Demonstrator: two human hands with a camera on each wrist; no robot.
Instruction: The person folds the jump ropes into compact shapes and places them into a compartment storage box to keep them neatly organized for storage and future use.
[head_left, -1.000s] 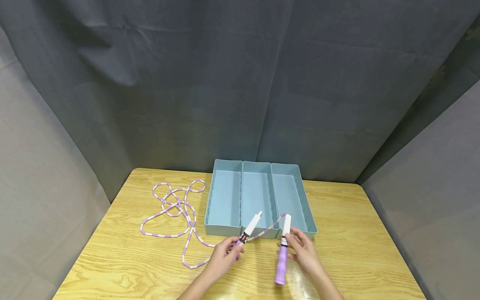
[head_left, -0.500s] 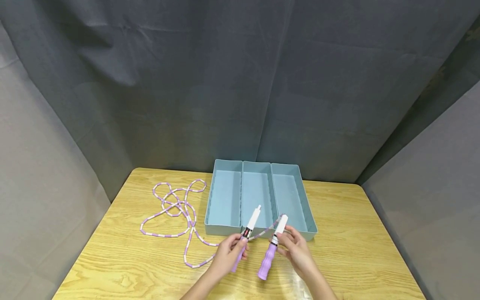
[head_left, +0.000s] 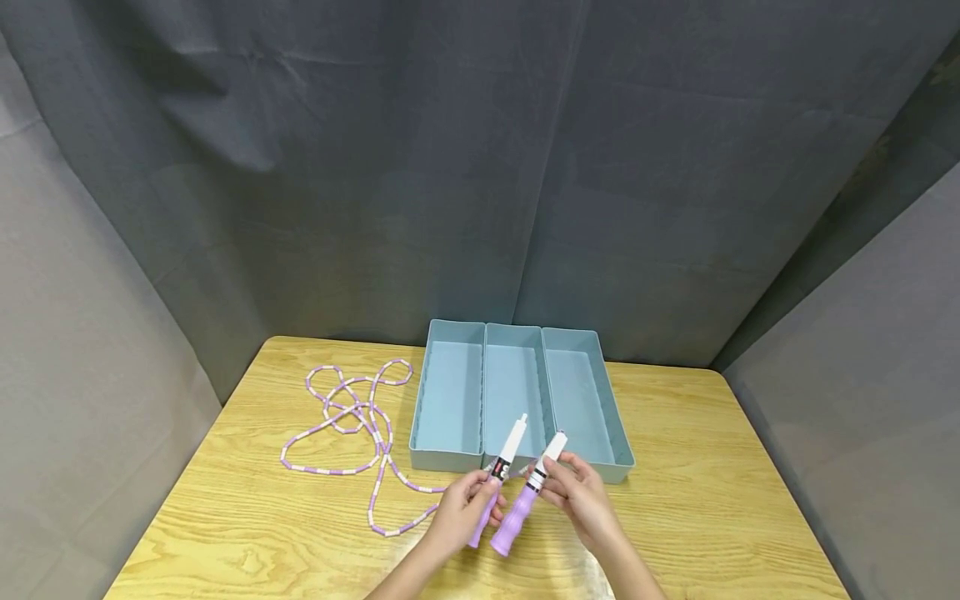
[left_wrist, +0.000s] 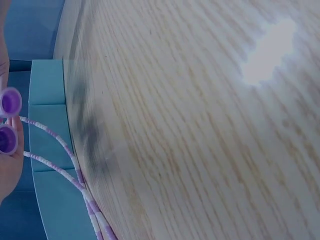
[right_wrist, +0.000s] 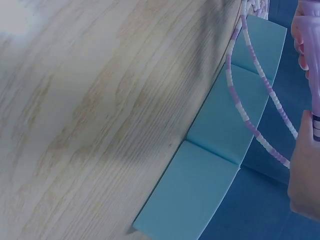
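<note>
A jump rope has two purple-and-white handles and a beaded purple-and-white rope (head_left: pixel 371 408) that lies in loops on the table's left side. My left hand (head_left: pixel 459 510) grips one handle (head_left: pixel 510 446) round its purple part, white tip pointing away. With thumb and fingers my right hand (head_left: pixel 585 498) pinches the other handle (head_left: pixel 513 525) near its black-striped collar. Both handles slant side by side in front of the trays. In the left wrist view the two purple handle ends (left_wrist: pixel 10 101) show close together. Two strands of rope (right_wrist: pixel 255 132) run up to the handles in the right wrist view.
Three light-blue trays stand side by side at the back: a left tray (head_left: pixel 446 450), a middle tray (head_left: pixel 517 358) and a right tray (head_left: pixel 618 433). They rest on a wooden table (head_left: pixel 712 483). A dark grey curtain (head_left: pixel 420 167) hangs behind it.
My right hand has moved left and tilted its handle, bringing it beside the other one. My left hand has shifted slightly right. The looped rope on the left lies almost unchanged.
</note>
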